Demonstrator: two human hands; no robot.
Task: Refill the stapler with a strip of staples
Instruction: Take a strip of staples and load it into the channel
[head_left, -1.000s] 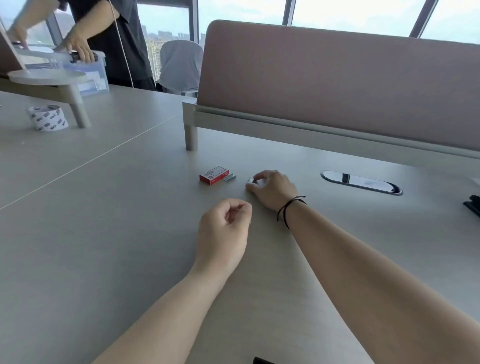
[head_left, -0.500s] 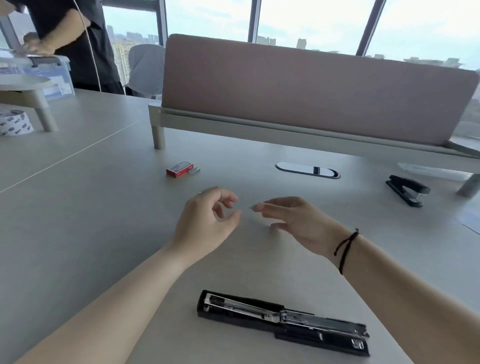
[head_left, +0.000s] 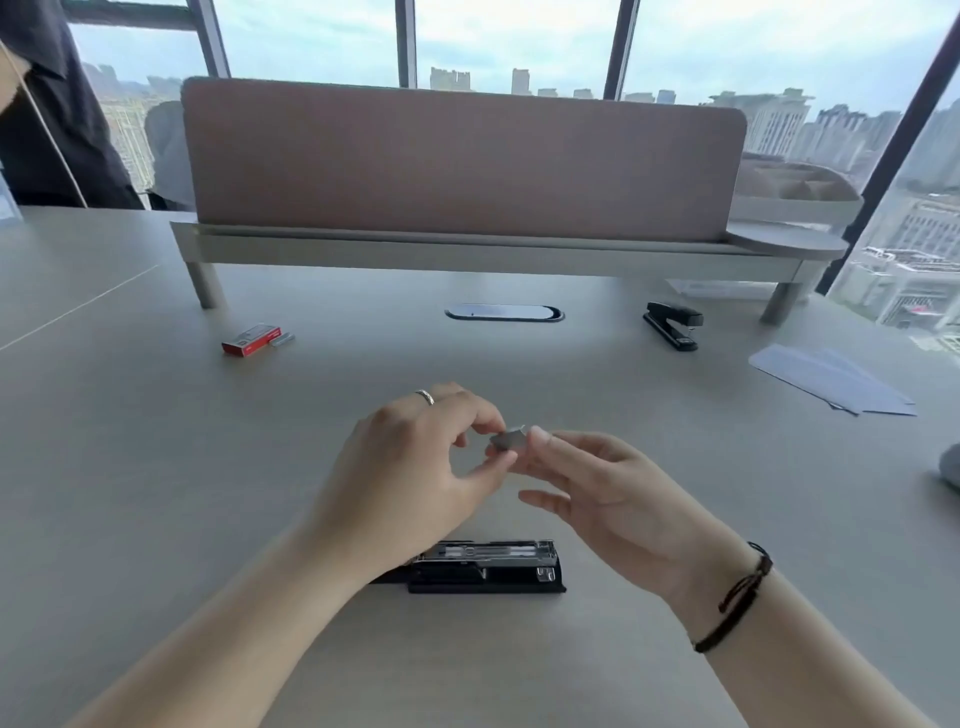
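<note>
We hold the strip of staples (head_left: 508, 439) above the table (head_left: 156, 467), pinched between the fingers of our left hand (head_left: 410, 478) and right hand (head_left: 613, 499). The opened stapler (head_left: 488, 566) lies at six o'clock below them; the red staple box (head_left: 251, 340) sits at ten o'clock.

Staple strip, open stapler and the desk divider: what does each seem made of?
Staple strip, pinched between left hand and right hand: dull grey metal, probably. Open stapler: matte black body, likely plastic, with a shiny metal channel. Divider: pinkish, glare-free, apparently fabric.
</note>
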